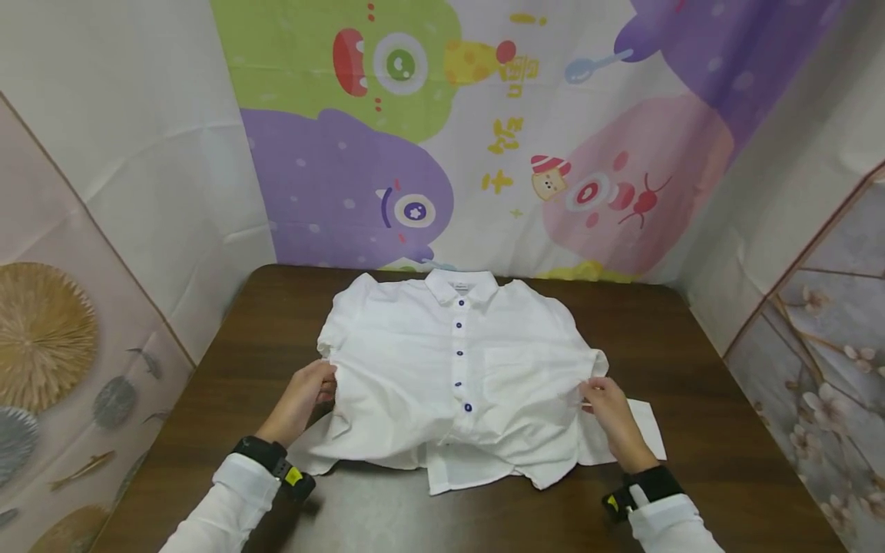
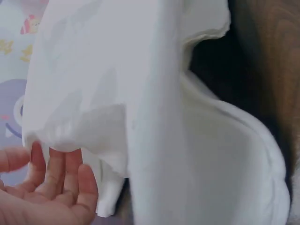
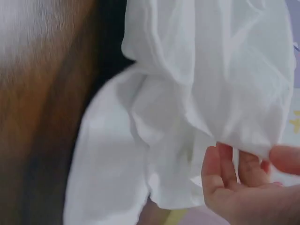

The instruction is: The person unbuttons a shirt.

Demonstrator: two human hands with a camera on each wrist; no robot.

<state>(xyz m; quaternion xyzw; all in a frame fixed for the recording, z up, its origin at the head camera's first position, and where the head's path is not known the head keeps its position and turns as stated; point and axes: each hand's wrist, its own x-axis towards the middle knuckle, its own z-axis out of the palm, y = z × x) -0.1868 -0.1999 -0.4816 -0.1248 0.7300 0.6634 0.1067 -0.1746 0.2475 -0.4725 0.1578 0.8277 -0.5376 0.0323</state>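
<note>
A white short-sleeved shirt (image 1: pixel 415 353) with a collar and several blue buttons lies front up, its collar toward the back edge. My left hand (image 1: pixel 309 393) pinches its left side just below the sleeve. On the other side my right hand (image 1: pixel 608 407) pinches the cloth below the right sleeve. The lower part of the shirt bulges in loose folds, and its hem spreads unevenly toward me. In the left wrist view the fingers (image 2: pixel 55 168) sit under the fabric edge. The right wrist view shows the thumb (image 3: pixel 285 158) over the cloth and fingers beneath.
The shirt is on a dark brown wooden table (image 1: pixel 719 430). A cartoon-printed curtain (image 1: pixel 512 230) hangs right behind the table's back edge. Patterned cloth panels (image 1: pixel 55 230) stand along the left and right sides. Both wrists wear black straps with small cameras (image 1: pixel 297 482).
</note>
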